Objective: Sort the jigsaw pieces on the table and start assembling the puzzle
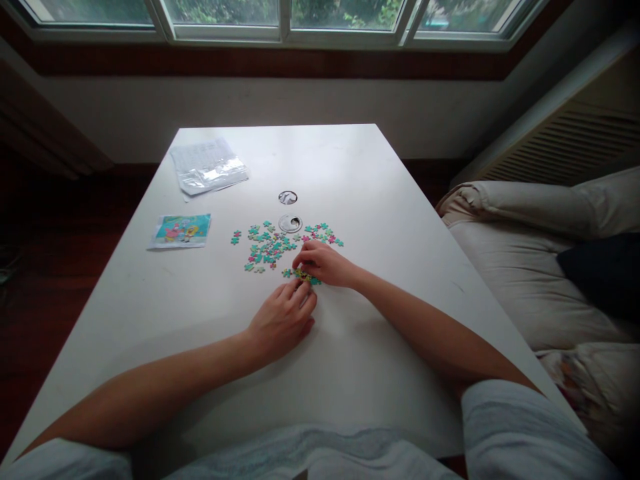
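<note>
Many small jigsaw puzzle pieces [270, 248] in turquoise, pale green, pink and yellow lie loosely spread on the white table. Closer to me, a small cluster of puzzle pieces [304, 274] with yellow in it sits between my two hands. My left hand [283, 316] rests on the near side, palm down, its curled fingertips at the cluster's lower edge. From the right, my right hand [326, 264] reaches over the same cluster with thumb and fingers bent into a pinch. The fingers partly cover the pieces under them.
A printed picture card [181, 231] with cartoon figures lies left of the pieces. Behind it is a clear plastic bag [210, 165] with paper. Two round fittings, a silver disc [288, 197] and a ring [290, 223], are set in the white table [320, 153]. A sofa [515, 267] stands right.
</note>
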